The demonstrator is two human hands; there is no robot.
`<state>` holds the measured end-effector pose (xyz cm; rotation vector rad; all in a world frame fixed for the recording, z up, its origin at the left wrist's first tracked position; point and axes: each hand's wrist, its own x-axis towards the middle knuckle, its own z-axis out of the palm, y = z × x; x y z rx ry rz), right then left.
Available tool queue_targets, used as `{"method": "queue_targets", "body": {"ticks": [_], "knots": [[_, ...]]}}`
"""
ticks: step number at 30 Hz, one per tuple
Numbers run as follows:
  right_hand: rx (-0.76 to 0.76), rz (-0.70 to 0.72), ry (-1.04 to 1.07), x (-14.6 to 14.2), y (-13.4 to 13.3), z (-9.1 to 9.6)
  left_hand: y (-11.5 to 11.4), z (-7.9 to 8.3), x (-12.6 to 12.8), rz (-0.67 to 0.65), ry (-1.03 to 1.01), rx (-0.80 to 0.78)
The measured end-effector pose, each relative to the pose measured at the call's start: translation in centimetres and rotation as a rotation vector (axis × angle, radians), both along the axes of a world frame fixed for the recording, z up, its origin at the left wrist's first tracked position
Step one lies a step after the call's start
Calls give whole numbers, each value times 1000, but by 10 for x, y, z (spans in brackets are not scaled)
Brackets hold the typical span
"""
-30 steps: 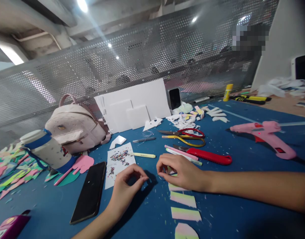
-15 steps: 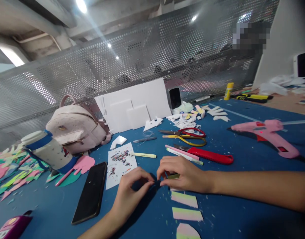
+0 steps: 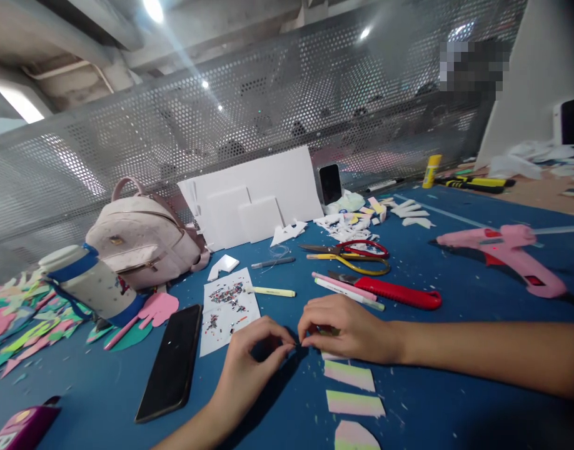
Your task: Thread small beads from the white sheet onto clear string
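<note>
My left hand [image 3: 261, 353] and my right hand [image 3: 336, 328] meet almost fingertip to fingertip above the blue table [image 3: 287, 412]. Thumb and forefinger of each are pinched together; anything between them is too small to make out. Under my right palm a strip partly shows, mostly hidden by the fingers. Below that hand lie pale green-and-pink strips [image 3: 355, 404] and a round-topped piece [image 3: 356, 436] of the same colouring. A white paper [image 3: 209, 340] scattered with tiny shiny bits is beside my left hand.
A phone [image 3: 169, 362] lies left of the paper. Beyond my right hand are markers [image 3: 347, 289], a red-handled cutter [image 3: 404, 294] and scissors [image 3: 362, 250]. A pink glue gun [image 3: 507, 250] is at right; a bottle [image 3: 90, 281] and backpack [image 3: 141, 234] stand at left.
Both hands have shifted very slightly to the right. The thumb and finger of each stay pinched, and the fingers of my right hand have curled a little more closed.
</note>
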<state>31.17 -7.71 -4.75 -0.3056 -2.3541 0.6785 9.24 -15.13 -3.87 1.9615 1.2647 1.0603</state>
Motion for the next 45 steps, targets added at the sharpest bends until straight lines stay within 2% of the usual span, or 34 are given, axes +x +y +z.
{"method": "queue_targets", "body": {"ticks": [5, 10, 15, 25, 32, 38, 45], "knots": [[12, 12, 0, 0, 0, 1, 0, 1, 2, -5, -36, -11], [24, -3, 51, 0, -1, 0, 2, -2, 0, 69, -79, -10], [9, -38, 75, -1, -1, -1, 5, -4, -2, 84, -85, -21], [96, -7, -6, 0, -2, -6, 1, 1, 0, 10, -79, 58], [119, -16, -32, -1, -1, -8, 1, -2, -2, -48, -92, 122], [101, 11, -18, -1, -1, -3, 0, -3, 0, 17, -87, 17], [136, 75, -6, -2, 0, -4, -1, -6, 8, 19, -212, -117]]}}
